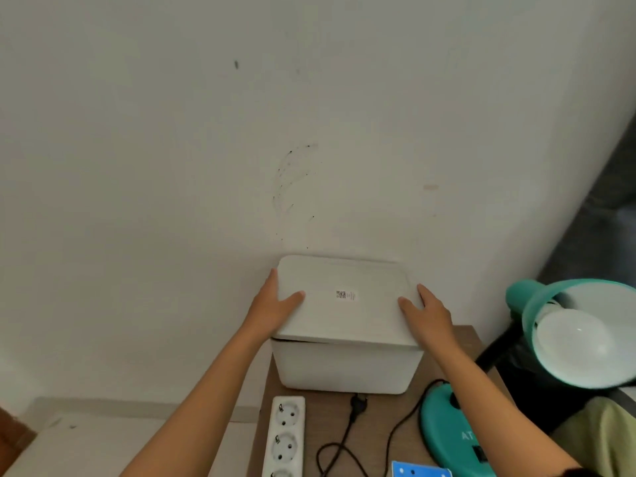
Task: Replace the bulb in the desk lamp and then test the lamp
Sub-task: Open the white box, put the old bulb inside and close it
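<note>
Nearest, a blue card [421, 469] lies at the table's [378, 428] front edge, between a white power strip [285, 437] with 3 sockets showing and the teal desk lamp's base [451, 432]; its black plug [358, 404] lies unplugged on the wood. At right, the lamp's teal shade [550, 301] tilts toward the camera with a white bulb [571, 342] inside. Farther back, the left hand [275, 304] and right hand [426, 311] grip opposite edges of a white lid [347, 304], thumbs on top, over a white storage box [347, 368] against the wall [241, 132].
</note>
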{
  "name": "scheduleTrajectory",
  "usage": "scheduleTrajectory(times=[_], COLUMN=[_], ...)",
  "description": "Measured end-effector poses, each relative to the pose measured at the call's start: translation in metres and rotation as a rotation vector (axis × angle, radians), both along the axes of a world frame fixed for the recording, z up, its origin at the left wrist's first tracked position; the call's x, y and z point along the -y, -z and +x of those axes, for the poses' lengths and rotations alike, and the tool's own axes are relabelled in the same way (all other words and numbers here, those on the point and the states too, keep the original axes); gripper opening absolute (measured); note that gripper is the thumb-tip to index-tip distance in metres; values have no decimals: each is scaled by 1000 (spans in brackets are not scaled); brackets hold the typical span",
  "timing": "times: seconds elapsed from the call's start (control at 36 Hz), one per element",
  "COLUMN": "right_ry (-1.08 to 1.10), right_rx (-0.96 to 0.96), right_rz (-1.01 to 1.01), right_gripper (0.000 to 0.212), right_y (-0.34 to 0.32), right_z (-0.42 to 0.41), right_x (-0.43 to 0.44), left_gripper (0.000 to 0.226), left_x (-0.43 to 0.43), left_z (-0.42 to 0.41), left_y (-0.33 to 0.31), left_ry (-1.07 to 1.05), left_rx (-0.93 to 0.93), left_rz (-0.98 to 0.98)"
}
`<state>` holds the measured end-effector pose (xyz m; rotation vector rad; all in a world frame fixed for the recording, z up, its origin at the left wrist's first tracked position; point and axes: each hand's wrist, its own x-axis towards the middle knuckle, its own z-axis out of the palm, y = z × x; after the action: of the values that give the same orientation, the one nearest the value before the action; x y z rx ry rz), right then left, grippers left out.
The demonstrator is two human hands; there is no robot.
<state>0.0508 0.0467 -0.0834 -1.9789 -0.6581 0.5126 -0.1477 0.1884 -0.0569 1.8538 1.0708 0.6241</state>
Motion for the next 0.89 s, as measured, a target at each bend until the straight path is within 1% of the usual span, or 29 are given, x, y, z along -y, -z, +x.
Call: scheduleTrajectory(times=[0.14,0.44,0.61,0.78,0.89], right_ry=[-1,33,33,20,16], right_rx=[7,27,37,89,113], right_rz=[-34,-17,-18,-13,-20], right_gripper=[63,61,60,43,44], right_y=[8,11,7,1,-2], right_z=[2,1,-3,-8,-10], right_x=[-4,-6,-4,-2,-1], left_gripper=[61,57,55,55,53], left_x=[-1,-3,-11,-13,-13], left_z=[2,2,2,0,0], left_y=[13,25,32,40,41], left_ry=[3,-30,-48,-61,-66], left_rx=[-14,81,91,106,104], left_rz=[-26,-58,-78,-84,-85])
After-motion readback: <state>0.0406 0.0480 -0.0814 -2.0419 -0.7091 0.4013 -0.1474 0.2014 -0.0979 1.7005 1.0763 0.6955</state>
